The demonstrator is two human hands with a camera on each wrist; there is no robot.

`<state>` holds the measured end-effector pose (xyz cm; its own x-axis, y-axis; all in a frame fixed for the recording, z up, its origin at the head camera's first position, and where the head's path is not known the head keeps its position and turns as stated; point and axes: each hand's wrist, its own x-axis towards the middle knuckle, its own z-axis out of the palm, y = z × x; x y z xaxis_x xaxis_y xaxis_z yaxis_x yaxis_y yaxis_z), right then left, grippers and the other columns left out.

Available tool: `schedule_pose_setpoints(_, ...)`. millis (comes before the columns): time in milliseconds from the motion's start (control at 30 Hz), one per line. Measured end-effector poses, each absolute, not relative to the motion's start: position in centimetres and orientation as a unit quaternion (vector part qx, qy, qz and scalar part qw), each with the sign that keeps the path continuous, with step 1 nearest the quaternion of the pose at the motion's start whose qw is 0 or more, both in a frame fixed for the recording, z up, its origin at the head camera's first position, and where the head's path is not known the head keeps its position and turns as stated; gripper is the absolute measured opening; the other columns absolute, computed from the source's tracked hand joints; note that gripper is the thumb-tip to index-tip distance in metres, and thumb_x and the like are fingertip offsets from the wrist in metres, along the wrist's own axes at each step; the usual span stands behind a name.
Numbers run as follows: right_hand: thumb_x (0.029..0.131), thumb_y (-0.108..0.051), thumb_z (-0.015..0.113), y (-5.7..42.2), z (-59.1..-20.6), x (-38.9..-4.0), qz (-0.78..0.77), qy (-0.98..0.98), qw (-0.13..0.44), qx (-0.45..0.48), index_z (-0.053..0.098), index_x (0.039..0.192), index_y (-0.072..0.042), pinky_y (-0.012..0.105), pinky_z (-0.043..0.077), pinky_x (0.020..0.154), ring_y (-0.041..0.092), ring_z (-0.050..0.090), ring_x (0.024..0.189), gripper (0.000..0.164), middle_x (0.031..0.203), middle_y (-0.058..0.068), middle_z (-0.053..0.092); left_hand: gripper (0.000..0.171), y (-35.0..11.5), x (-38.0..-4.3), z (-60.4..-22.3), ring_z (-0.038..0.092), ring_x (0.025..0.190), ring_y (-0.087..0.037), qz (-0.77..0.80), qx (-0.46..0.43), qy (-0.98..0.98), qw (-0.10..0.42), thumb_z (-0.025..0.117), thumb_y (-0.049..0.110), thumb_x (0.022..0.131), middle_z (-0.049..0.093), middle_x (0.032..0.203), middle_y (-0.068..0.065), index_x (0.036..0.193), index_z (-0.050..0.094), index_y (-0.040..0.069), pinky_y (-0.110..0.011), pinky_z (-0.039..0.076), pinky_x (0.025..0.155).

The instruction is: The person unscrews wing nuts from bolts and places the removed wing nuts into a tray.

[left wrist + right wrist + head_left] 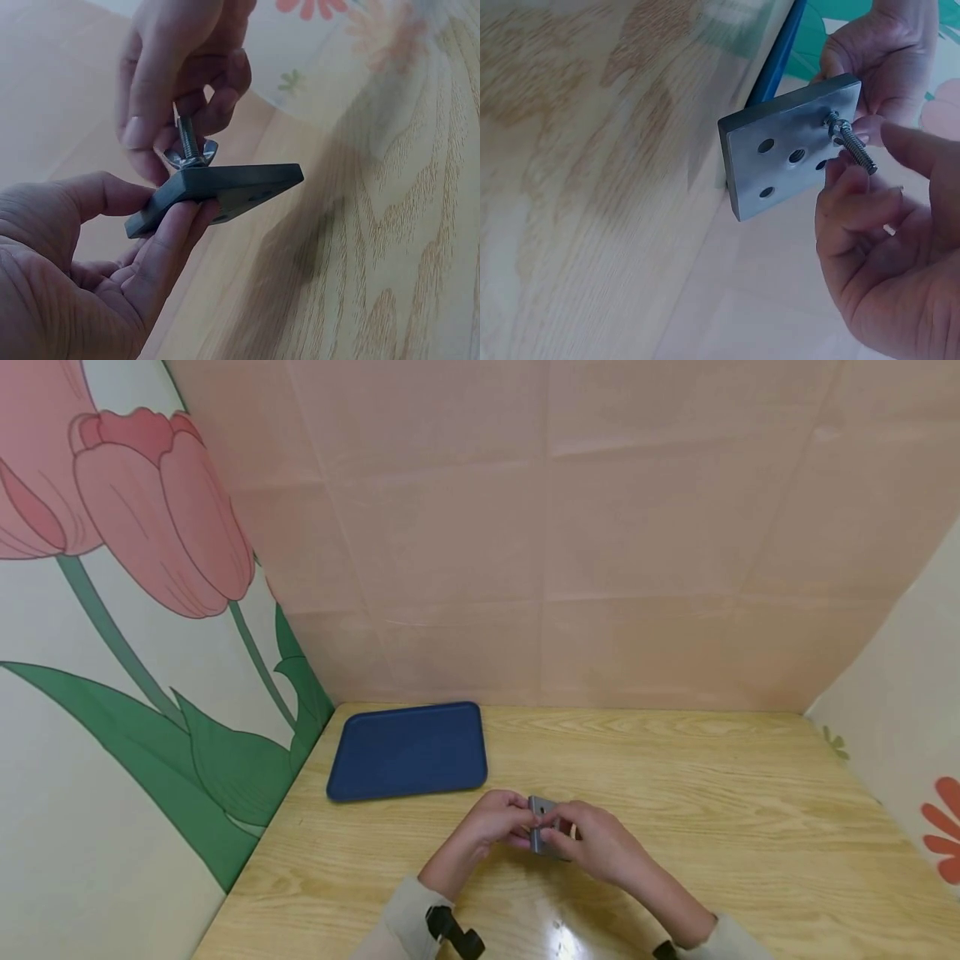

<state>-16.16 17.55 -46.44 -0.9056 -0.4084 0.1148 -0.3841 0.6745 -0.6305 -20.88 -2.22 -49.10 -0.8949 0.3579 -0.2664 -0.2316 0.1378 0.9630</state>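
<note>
A grey square metal plate (742, 176) with several round holes is held in the air above the table. My left hand (497, 818) grips one corner of it between thumb and fingers. Through a hole near that corner stands a threaded bolt (188, 136), its end sticking out. On the bolt, down against the plate's face, sits a silver wing nut (211, 154). My right hand (600, 845) has its thumb and curled fingers around the wing nut, which they partly cover in the right wrist view. The bolt's head is hidden behind the plate.
A blue rectangular tray (408, 752) lies at the back left of the wood-grain table (675, 760). A pink sheet (540, 527) hangs along the back, and tulip-patterned panelling (150, 652) stands on the left. Another panel rises on the right.
</note>
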Motion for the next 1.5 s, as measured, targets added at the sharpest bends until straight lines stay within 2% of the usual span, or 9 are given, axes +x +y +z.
schedule_pose_setpoints(100,0.100,-0.041,0.062,17.31,-46.23,-16.19,-0.334,0.927,0.022,-0.168,0.073,0.093,-0.019,0.023,0.042,0.048,0.006,0.048,0.056,0.025,0.074,-0.010,0.059,0.013,-2.20,-20.92,-49.11,0.071,0.070,-0.019,0.656,0.041,0.719,0.226,0.069,0.004,0.087,0.072,0.090,-0.012,0.099,0.068,-0.002,-0.029,0.061,0.059)
schedule_pose_setpoints(233,0.101,-0.044,0.059,17.18,-46.05,-16.15,-0.311,0.942,0.035,-0.119,0.065,0.075,-0.019,0.023,0.036,0.047,0.009,0.044,0.052,0.036,0.064,-0.008,0.053,0.013,-2.19,-20.95,-49.10,0.070,0.070,-0.017,0.655,0.039,0.720,0.227,0.070,0.005,0.088,0.072,0.090,-0.011,0.099,0.068,-0.001,-0.029,0.061,0.060)
schedule_pose_setpoints(400,0.101,-0.044,0.059,17.26,-46.17,-16.17,-0.300,0.946,0.038,-0.117,0.058,0.069,-0.019,0.021,0.031,0.046,0.008,0.040,0.050,0.041,0.058,-0.007,0.049,0.013,-2.16,-20.95,-48.98,0.070,0.069,-0.017,0.655,0.042,0.719,0.229,0.070,0.005,0.088,0.072,0.090,-0.011,0.100,0.068,-0.001,-0.029,0.061,0.060)
schedule_pose_setpoints(633,0.100,-0.041,0.061,17.28,-46.35,-16.23,-0.301,0.944,0.043,-0.132,0.062,0.072,-0.019,0.020,0.030,0.046,0.008,0.039,0.050,0.037,0.057,-0.007,0.046,0.013,-2.14,-20.90,-48.96,0.069,0.068,-0.016,0.654,0.041,0.720,0.229,0.070,0.004,0.089,0.071,0.089,-0.011,0.100,0.068,-0.002,-0.029,0.061,0.060)
schedule_pose_setpoints(1000,0.096,-0.042,0.068,17.45,-46.20,-15.98,-0.310,0.937,0.059,-0.152,0.068,0.082,-0.019,0.023,0.039,0.048,0.009,0.048,0.056,0.027,0.069,-0.009,0.058,0.014,-2.16,-20.99,-49.00,0.070,0.070,-0.017,0.653,0.041,0.719,0.232,0.070,0.004,0.089,0.072,0.091,-0.012,0.102,0.069,-0.002,-0.029,0.062,0.060)
schedule_pose_setpoints(1200,0.090,-0.034,0.076,17.58,-46.09,-15.92,-0.320,0.930,0.065,-0.169,0.070,0.096,-0.017,0.023,0.041,0.047,0.009,0.050,0.057,0.019,0.075,-0.009,0.061,0.016,-2.13,-20.94,-49.13,0.071,0.069,-0.018,0.652,0.047,0.722,0.228,0.070,0.004,0.088,0.072,0.090,-0.013,0.102,0.069,-0.004,-0.032,0.063,0.062)
schedule_pose_setpoints(1500,0.085,-0.019,0.082,17.71,-46.19,-15.93,-0.331,0.923,0.040,-0.191,0.069,0.098,-0.020,0.023,0.042,0.052,0.008,0.050,0.064,0.018,0.082,-0.010,0.058,0.015,-1.92,-20.86,-49.14,0.071,0.069,-0.019,0.649,0.048,0.725,0.226,0.070,0.004,0.087,0.072,0.089,-0.012,0.100,0.069,-0.004,-0.032,0.062,0.061)
